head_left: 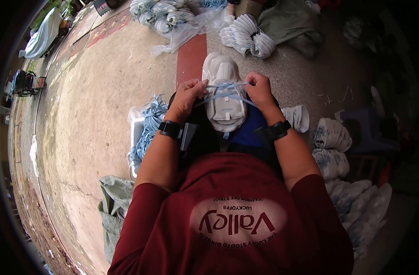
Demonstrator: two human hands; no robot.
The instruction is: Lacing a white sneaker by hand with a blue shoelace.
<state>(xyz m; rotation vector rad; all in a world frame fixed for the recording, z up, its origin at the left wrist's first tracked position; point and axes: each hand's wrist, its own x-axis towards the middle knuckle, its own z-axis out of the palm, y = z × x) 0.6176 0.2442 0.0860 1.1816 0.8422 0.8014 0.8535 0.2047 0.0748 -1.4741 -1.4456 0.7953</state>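
Pinching a pale blue lace [225, 91], the left hand [190, 95] and right hand [260, 90] are pulling it taut across a white shoe [223, 89]. The shoe is resting on the lap, toe pointing away. A heap of blue laces [150, 126] is lying left of the shoe.

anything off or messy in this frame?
Nothing damaged or spilled. Both hands, left and right, pinch a light blue lace over a white shoe on the lap. A loose tangle of blue laces spills from its bag at left, and a crumpled clear plastic bag lies on the floor.
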